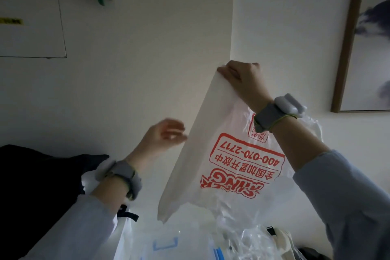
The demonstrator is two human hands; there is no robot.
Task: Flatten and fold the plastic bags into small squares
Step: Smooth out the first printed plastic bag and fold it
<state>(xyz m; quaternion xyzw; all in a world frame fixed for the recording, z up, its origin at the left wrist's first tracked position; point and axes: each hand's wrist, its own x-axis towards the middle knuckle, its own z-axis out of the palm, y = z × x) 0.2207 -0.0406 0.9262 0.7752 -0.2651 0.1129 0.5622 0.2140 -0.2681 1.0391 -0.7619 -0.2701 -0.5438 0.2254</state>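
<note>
Your right hand (240, 76) is raised high, fingers pinched shut on the top corner of the white plastic bag (223, 164) with red print, so the bag hangs in the air with its long axis running down and a little to the left, towards the heap of clear bags (249, 240) below. Your left hand (166, 135) sits lower, just left of the bag's left edge, fingers loosely spread and holding nothing; it looks blurred, and I cannot tell whether the fingertips touch the film. That left edge is what the next move likely turns on: it lies immediately right of your left fingers, nearer them than the right hand, roughly level with them.
</note>
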